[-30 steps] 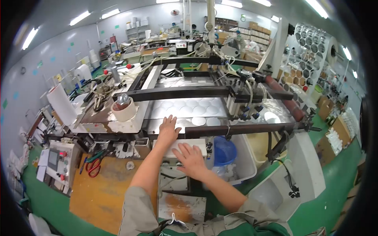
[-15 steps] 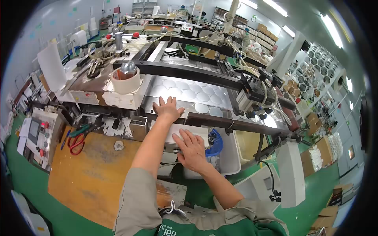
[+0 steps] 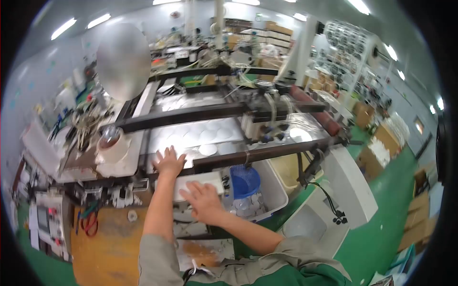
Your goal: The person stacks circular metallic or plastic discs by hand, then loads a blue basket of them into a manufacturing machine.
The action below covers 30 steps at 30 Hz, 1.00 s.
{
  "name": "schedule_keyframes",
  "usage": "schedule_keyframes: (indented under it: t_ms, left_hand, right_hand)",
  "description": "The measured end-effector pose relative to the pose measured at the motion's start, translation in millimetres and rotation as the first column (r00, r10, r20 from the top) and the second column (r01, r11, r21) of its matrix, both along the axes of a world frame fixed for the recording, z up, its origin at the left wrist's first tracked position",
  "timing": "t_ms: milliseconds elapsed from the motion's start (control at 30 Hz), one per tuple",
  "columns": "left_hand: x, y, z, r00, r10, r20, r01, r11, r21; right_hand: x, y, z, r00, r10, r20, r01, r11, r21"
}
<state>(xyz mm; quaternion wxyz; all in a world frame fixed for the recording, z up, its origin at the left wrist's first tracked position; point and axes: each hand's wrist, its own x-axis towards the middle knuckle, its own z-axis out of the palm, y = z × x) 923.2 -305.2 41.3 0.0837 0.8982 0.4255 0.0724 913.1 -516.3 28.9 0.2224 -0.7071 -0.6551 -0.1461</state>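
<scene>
With fingers spread, my left hand (image 3: 170,162) reaches to the near edge of a shiny metal bed (image 3: 191,133) marked with pale round discs. One brighter disc (image 3: 208,150) lies just to its right. My right hand (image 3: 205,200) is lower and nearer, its fingers stretched over the front of a white box (image 3: 217,178) below the bed; it grasps nothing visible. A black frame bar (image 3: 181,118) crosses above the bed. High at the left hangs a large, blurred grey disc (image 3: 123,62), away from both hands.
A blue basket (image 3: 245,181) sits in a grey bin (image 3: 279,198) at the right, beside a cream tub (image 3: 293,167). Left are a tape roll (image 3: 113,147), red-handled scissors (image 3: 89,224) and a control box (image 3: 49,221). An orange-brown board (image 3: 109,248) lies below.
The camera view has shifted, so the bench and both hands appear further left and lower. The blurred grey disc has come into view at upper left. Both hands keep nearly the same pose.
</scene>
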Motion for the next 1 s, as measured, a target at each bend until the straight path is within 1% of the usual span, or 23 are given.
schedule_keyframes:
  t_ms: [67, 100, 133, 167, 233, 267, 300, 400, 467, 533, 600, 633, 667, 733, 867, 933, 967, 1000]
  left_hand:
    - [3.5, 3.1, -5.3, 1.0, -0.01, -0.022, 0.011, 0.999, 0.041]
    - [3.1, 7.1, -13.8, 1.0, -0.024, -0.013, 0.025, 0.994, 0.106]
    - [4.0, 8.2, -19.2, 0.999, -0.032, -0.006, 0.033, 0.985, 0.169]
    - [5.7, 3.7, -15.9, 0.999, -0.046, -0.02, 0.049, 0.98, 0.194]
    - [1.9, 0.8, -8.5, 1.0, -0.021, -0.007, 0.021, 0.994, 0.112]
    - [3.3, 9.1, -17.7, 0.998, -0.031, -0.056, 0.041, 0.983, 0.18]
    - [2.6, 11.0, -18.7, 0.997, -0.041, -0.068, 0.053, 0.98, 0.193]
    - [3.7, 21.3, -28.1, 0.991, -0.057, -0.119, 0.086, 0.963, 0.254]
    - [4.5, 20.7, -27.5, 0.995, -0.054, -0.08, 0.072, 0.966, 0.249]
    - [2.8, 12.6, -22.2, 0.99, -0.058, -0.127, 0.095, 0.948, 0.304]
    - [-0.5, 11.8, -17.1, 0.923, -0.16, -0.349, 0.302, 0.864, 0.403]
    - [0.5, 10.6, -17.0, 0.931, -0.112, -0.348, 0.246, 0.897, 0.367]
    - [2.7, 32.9, -33.8, 0.972, -0.072, -0.225, 0.145, 0.934, 0.325]
    - [2.3, 46.9, -42.2, 0.969, -0.071, -0.238, 0.148, 0.934, 0.324]
    - [-2.1, 59.2, -49.7, 0.961, -0.099, -0.26, 0.192, 0.912, 0.362]
    - [-6.2, 57.8, -43.9, 0.864, -0.227, -0.449, 0.429, 0.8, 0.42]
    - [-5.3, 54.7, -46.0, 0.902, -0.182, -0.392, 0.351, 0.838, 0.418]
    - [-6.0, 70.6, -57.8, 0.935, -0.173, -0.31, 0.296, 0.862, 0.412]
  right_hand:
    - [1.1, -1.3, -2.0, 0.999, -0.017, -0.029, 0.016, 0.999, -0.03]
    - [2.2, -3.2, -2.1, 0.998, -0.045, -0.033, 0.044, 0.999, -0.003]
    - [2.4, -4.8, -2.3, 0.999, -0.029, -0.032, 0.029, 1.0, 0.003]
    - [2.1, -6.4, -2.8, 0.999, -0.006, -0.037, 0.007, 1.0, 0.009]
    - [2.6, -7.2, -6.7, 0.999, -0.007, -0.053, 0.009, 0.999, 0.034]
    - [3.0, -6.4, -9.2, 0.999, 0.001, -0.054, 0.001, 0.999, 0.034]
    - [3.9, -5.9, -12.2, 0.995, 0.021, -0.098, -0.017, 0.999, 0.044]
    - [5.2, -8.8, -14.7, 0.994, 0.027, -0.108, -0.017, 0.996, 0.09]
    - [5.9, -5.4, -20.8, 0.996, 0.013, -0.094, 0.001, 0.989, 0.148]
    - [8.6, -7.5, -20.3, 0.994, 0.017, -0.107, 0.002, 0.984, 0.177]
    - [8.6, -11.0, -20.7, 0.992, 0.057, -0.116, -0.032, 0.978, 0.204]
    - [10.7, -10.4, -20.7, 0.987, 0.089, -0.137, -0.056, 0.972, 0.23]
    - [10.2, -6.8, -27.0, 0.992, 0.07, -0.108, -0.031, 0.946, 0.324]
    - [10.3, -5.5, -30.5, 0.994, 0.055, -0.098, -0.015, 0.927, 0.375]
    - [11.7, -5.3, -31.4, 0.993, 0.067, -0.098, -0.026, 0.925, 0.379]
    - [10.8, -3.4, -32.6, 0.996, 0.027, -0.082, 0.008, 0.919, 0.393]
    - [11.5, -2.9, -33.9, 0.997, 0.028, -0.076, 0.005, 0.914, 0.405]
    - [11.8, -1.7, -33.4, 0.998, 0.017, -0.063, 0.009, 0.921, 0.389]
